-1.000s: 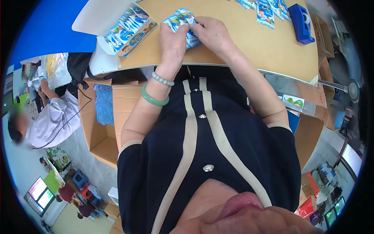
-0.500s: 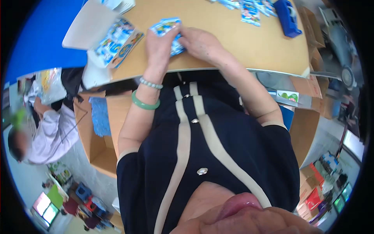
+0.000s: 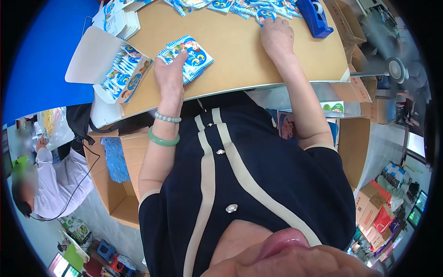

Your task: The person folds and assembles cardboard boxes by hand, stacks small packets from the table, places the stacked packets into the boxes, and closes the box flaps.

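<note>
My left hand (image 3: 170, 76) is closed on a small stack of blue-and-white snack packets (image 3: 197, 59), thumb on top, just above the table. Farther right, my right hand (image 3: 278, 39) reaches to the back of the table, its fingertips on a single blue-and-white packet (image 3: 266, 16) at the edge of a loose pile (image 3: 242, 6). Left of my left hand stands a carton (image 3: 134, 83) with its white lid (image 3: 92, 55) raised. Several upright packets (image 3: 121, 69) are inside it.
A blue tape dispenser (image 3: 315, 19) stands right of the pile. Flattened printed cartons (image 3: 117, 19) are stacked at the back left, beside a blue surface (image 3: 44, 55). An open cardboard box (image 3: 122, 198) is below the table; another person (image 3: 60, 177) sits to the left.
My right hand has left the packets held in front of me and moved right to the pile. My left hand keeps its packets. The view has shifted, showing more of the pile.
</note>
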A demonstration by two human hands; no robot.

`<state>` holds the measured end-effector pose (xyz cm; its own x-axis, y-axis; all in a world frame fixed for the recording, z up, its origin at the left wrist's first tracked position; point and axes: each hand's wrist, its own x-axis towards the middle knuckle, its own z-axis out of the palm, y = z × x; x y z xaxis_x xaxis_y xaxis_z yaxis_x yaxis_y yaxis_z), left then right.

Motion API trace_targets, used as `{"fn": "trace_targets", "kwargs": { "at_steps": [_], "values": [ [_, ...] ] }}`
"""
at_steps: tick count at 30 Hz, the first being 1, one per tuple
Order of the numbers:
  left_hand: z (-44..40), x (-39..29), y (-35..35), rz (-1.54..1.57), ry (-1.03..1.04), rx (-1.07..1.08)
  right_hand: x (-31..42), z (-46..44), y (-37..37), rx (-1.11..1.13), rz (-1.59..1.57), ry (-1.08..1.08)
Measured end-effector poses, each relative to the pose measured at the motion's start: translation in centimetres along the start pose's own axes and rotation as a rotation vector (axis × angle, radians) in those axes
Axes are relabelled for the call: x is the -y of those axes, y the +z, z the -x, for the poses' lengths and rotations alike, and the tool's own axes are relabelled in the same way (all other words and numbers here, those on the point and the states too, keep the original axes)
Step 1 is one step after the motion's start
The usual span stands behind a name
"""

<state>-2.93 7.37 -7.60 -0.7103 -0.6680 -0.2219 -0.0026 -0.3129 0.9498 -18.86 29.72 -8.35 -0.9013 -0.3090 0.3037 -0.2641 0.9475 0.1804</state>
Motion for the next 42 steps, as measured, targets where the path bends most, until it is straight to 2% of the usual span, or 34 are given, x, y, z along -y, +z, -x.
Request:
{"fn": "trace_targets", "kwargs": {
  "at_steps": [4, 7, 8, 10, 13, 15, 19, 22, 24, 26, 28, 29, 32, 33, 36, 37, 40, 42],
  "values": [
    [0.4, -0.3, -0.2, 0.049, 0.006, 0.015, 0.4, 2.0, -1.4, -0.006, -0.215, -0.105],
    [0.0, 0.4, -0.4, -0.027, 0.034, -0.014, 3.6, 4.2, -3.5, -0.062, -0.842, -0.102],
    [-0.2, 0.8, -0.5, -0.067, 0.045, -0.018, 5.4, 5.0, -3.8, -0.049, -0.858, -0.114],
    [-0.8, 1.6, -0.5, -0.059, 0.063, -0.007, 8.9, 6.3, -4.3, -0.047, -0.997, -0.297],
    [-1.2, 1.7, -0.7, -0.018, 0.11, 0.03, 11.4, 6.6, -4.3, -0.055, -1.055, -0.35],
    [-1.1, 0.7, -0.9, -0.146, 0.068, 0.031, 12.4, 6.7, -4.6, -0.054, -1.085, -0.394],
    [-1.1, 0.6, -0.8, -0.177, 0.045, 0.028, 11.2, 5.7, -5.2, -0.012, -1.012, -0.465],
    [-1.8, 1.7, -0.8, -0.149, 0.049, 0.028, 10.2, 2.7, -4.5, 0.318, -1.142, -0.58],
    [-2.1, 2.1, -1.2, -0.156, 0.043, 0.032, 10.0, -2.0, -6.5, 0.483, -0.858, -0.449],
    [-1.6, 1.6, -0.9, -0.153, 0.042, 0.011, 10.6, -6.9, -1.4, -0.122, -0.627, -0.463],
    [-1.1, 1.1, -0.6, -0.145, 0.025, -0.029, 11.7, -11.5, 2.3, -0.518, -0.331, -0.41],
    [-1.0, 1.0, -0.5, -0.148, 0.034, -0.032, 10.7, -12.0, 3.0, -0.525, -0.337, -0.409],
    [-1.2, 1.4, -0.9, -0.208, 0.023, -0.049, 7.7, -11.1, -1.8, -0.482, -0.791, -0.689],
    [-1.2, 1.2, -0.9, -0.207, 0.022, -0.05, 7.9, -11.3, -1.5, -0.48, -0.791, -0.69],
    [-0.6, 0.6, -0.5, -0.179, -0.008, -0.037, 8.0, -11.5, -0.4, 0.211, -0.355, -0.5],
    [-0.7, 0.8, -0.6, -0.176, -0.017, -0.033, 7.2, -10.9, 0.1, 0.219, -0.348, -0.497],
    [-1.6, 2.1, -1.2, -0.111, 0.055, 0.044, 4.0, -6.0, -0.2, 0.333, -1.748, -0.448],
    [-1.4, 2.5, -1.4, -0.133, 0.055, 0.036, 5.6, -2.7, -1.7, 0.429, -1.689, -0.348]
  ]
}}
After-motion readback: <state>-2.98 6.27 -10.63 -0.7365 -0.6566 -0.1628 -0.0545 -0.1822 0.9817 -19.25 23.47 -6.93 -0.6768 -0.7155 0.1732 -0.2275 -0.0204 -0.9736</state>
